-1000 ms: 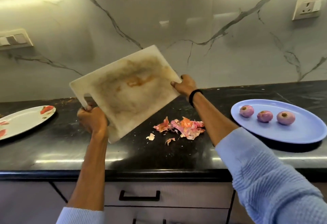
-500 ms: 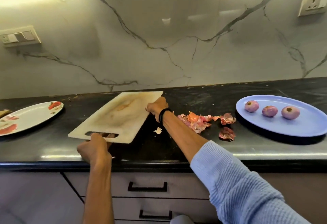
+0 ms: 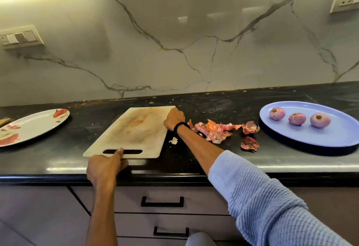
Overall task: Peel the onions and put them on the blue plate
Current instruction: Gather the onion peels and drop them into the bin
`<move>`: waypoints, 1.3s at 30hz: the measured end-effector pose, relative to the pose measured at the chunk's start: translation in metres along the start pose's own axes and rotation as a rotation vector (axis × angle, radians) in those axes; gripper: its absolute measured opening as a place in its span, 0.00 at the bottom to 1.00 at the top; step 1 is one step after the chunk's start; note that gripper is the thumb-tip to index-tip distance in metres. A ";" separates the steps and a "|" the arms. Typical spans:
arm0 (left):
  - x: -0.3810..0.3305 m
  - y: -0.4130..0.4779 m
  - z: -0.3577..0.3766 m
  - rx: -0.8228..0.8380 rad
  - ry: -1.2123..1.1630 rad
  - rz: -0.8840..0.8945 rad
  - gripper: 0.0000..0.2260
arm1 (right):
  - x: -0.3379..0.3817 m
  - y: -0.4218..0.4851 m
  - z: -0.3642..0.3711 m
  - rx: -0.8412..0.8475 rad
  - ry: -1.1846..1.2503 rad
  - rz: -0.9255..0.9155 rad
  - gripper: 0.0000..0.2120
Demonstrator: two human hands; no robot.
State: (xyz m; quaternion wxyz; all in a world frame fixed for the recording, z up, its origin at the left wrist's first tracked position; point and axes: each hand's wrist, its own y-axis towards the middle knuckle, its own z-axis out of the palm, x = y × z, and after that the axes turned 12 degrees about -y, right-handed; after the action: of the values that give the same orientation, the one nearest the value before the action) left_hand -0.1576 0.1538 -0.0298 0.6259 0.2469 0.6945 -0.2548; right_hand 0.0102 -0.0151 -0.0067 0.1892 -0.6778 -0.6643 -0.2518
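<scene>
Three peeled onions [image 3: 298, 118] rowed left-right, stem-ends up, on blue plate [image 3: 310, 138]; hands gripping cutting board [image 3: 132, 131].

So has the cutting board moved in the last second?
Yes. The cutting board was tilted up above the counter; now it lies flat on it, left of the peels, both hands touching it.
</scene>
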 end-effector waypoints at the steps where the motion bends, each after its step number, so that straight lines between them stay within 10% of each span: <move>1: -0.001 0.002 -0.001 -0.002 0.006 -0.005 0.14 | -0.001 0.000 0.000 0.009 0.005 -0.012 0.10; 16: 0.006 -0.003 0.019 -0.150 0.229 0.298 0.20 | -0.077 -0.041 -0.085 -0.293 0.044 -0.239 0.12; 24: -0.014 -0.068 0.123 0.442 0.096 0.440 0.28 | -0.188 -0.064 -0.121 -0.352 -0.171 0.101 0.43; 32: -0.016 -0.067 0.193 0.644 0.245 0.366 0.45 | -0.189 -0.056 -0.100 -0.083 -0.122 0.075 0.41; 39: -0.024 -0.076 0.211 0.794 0.383 0.277 0.39 | -0.147 -0.047 -0.081 -0.007 0.004 -0.059 0.38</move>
State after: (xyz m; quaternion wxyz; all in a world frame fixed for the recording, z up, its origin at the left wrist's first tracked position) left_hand -0.0486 -0.0431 -0.0205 0.3715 0.6007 0.6066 -0.3650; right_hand -0.0430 -0.1794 -0.0322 0.1806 -0.6580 -0.6828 -0.2610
